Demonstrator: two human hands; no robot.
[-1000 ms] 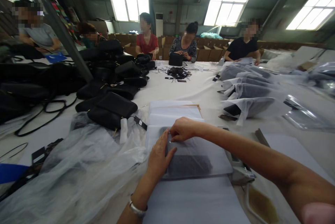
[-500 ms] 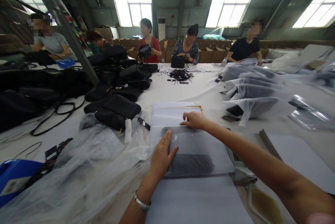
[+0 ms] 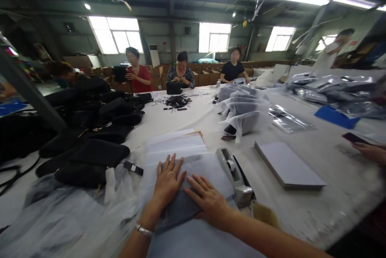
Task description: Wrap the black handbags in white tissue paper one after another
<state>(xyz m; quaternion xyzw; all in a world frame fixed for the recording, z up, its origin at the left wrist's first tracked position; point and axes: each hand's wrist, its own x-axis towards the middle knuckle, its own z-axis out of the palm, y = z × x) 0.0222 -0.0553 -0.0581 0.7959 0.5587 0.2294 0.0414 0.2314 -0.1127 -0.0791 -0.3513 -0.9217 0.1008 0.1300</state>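
Observation:
A dark, flat item in a translucent sleeve point(image 3: 177, 209) lies in front of me on white paper sheets point(image 3: 176, 141). My left hand point(image 3: 169, 179) rests flat on its upper left part, fingers spread, with a silver bracelet at the wrist. Across the middle of the sleeve lies my right hand point(image 3: 208, 199), fingers stretched out and pointing towards the left one. Both palms press down without grasping anything. To the right of the sleeve stands a grey tape dispenser point(image 3: 237, 177). A black bag point(image 3: 96, 153) with a dark hang tag point(image 3: 133, 168) sits to the left.
Black bags pile up on the left behind crumpled clear plastic point(image 3: 66, 213). A stack of white sheets point(image 3: 288, 165) lies right, with bags in white wrapping point(image 3: 241, 107) beyond. Several co-workers sit across the table; another person's hand point(image 3: 372, 151) holds a dark flat object at right.
My right hand has come down from the sleeve's far edge to lie flat beside my left. The view has swung right and up, showing the tape dispenser and more of the table's right side.

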